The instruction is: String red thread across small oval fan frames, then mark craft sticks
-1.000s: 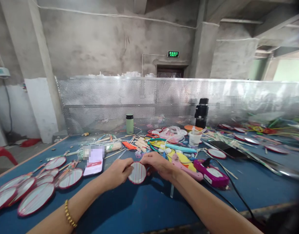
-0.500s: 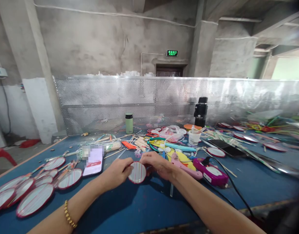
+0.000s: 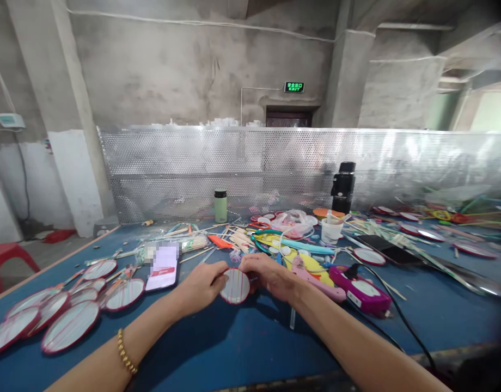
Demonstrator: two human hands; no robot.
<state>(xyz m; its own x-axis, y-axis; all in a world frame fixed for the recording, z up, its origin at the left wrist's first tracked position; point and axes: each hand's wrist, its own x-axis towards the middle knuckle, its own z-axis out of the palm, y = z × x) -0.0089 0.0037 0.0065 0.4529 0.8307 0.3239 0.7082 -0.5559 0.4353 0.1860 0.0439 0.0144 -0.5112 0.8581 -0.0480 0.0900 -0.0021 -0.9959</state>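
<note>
Between my two hands is a small round disc [image 3: 235, 287] with a red rim and a pale face crossed by thin stripes. My left hand [image 3: 206, 283] pinches its left edge, thumb and fingers closed. On the opposite side, my right hand [image 3: 267, 276] grips the upper right edge with bent fingers, some of them hidden behind the disc. The disc is held up over the blue table, its face toward me. A pink glue gun [image 3: 316, 283] lies close to the right of my right hand, near a purple device [image 3: 360, 289] with a cord.
Several red-rimmed discs [image 3: 71, 326] lie overlapping at the left, near a phone [image 3: 163, 265]. Wooden sticks [image 3: 239, 238], a green bottle [image 3: 220, 207], a white cup [image 3: 331, 231] and a black flask [image 3: 343, 188] stand or lie farther back. A perforated metal screen [image 3: 185, 158] runs behind the table.
The whole view has shifted slightly, so things appear a little farther right. Both hands keep hold of the disc, with little change in their grip.
</note>
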